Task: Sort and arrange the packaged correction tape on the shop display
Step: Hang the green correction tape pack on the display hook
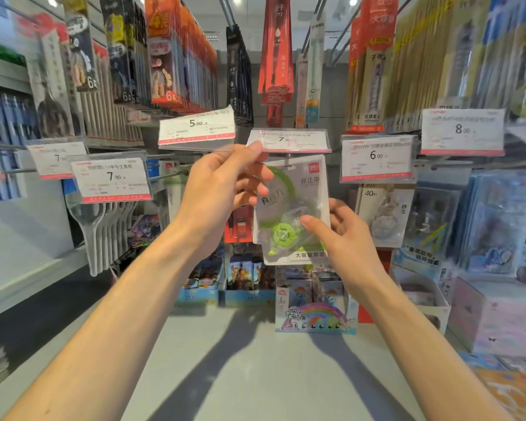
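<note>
You hold the green correction tape pack (292,209) just under the 7.90 price tag (289,140), left hand (222,189) fingers curled at its top edge, right hand (343,235) pinching its lower side; it may miss the hook, which the tag hides.

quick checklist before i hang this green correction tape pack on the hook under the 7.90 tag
1. Right hand has a grip on the correction tape pack, thumb on its front: ok.
2. Left hand fingers curl at the pack's upper left edge, index finger reaching the 7.90 price tag: ok.
3. Pack faces outward, print upright: ok.
4. Hang hole lined up with the hook: cannot tell, the hook tip is hidden behind the tag.
5. Pack sits directly below the 7.90 tag, not the 6.00 tag: ok.
6. Room left on the hook: cannot tell.
</note>
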Available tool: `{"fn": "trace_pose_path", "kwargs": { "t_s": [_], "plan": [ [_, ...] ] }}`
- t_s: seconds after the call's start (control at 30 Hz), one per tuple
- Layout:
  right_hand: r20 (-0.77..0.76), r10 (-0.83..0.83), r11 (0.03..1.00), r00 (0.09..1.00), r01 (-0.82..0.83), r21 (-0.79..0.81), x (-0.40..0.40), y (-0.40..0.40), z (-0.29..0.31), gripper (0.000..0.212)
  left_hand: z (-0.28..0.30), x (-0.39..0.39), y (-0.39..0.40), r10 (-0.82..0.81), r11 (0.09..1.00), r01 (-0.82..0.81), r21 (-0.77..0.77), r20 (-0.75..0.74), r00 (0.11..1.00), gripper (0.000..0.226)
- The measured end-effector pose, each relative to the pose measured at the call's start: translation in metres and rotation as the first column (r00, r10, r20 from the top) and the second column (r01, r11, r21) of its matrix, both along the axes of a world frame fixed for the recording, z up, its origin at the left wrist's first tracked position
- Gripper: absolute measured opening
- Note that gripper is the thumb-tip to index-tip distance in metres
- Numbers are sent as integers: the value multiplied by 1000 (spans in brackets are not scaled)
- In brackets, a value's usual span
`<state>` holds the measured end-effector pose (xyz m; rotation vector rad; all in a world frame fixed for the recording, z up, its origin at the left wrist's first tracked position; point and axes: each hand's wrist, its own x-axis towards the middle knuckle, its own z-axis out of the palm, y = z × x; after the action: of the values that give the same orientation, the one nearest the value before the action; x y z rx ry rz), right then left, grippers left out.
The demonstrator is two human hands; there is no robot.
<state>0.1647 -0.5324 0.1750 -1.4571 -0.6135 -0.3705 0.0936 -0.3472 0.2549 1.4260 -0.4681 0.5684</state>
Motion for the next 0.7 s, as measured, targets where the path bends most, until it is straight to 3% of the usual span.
{"fn": "trace_pose_path", "kwargs": {
  "t_s": [0.7],
  "plan": [
    [-78, -128, 991, 989, 131, 28, 31, 14, 4, 29, -3, 8, 7, -34, 999, 32, 31, 56, 998, 18]
  ]
}}
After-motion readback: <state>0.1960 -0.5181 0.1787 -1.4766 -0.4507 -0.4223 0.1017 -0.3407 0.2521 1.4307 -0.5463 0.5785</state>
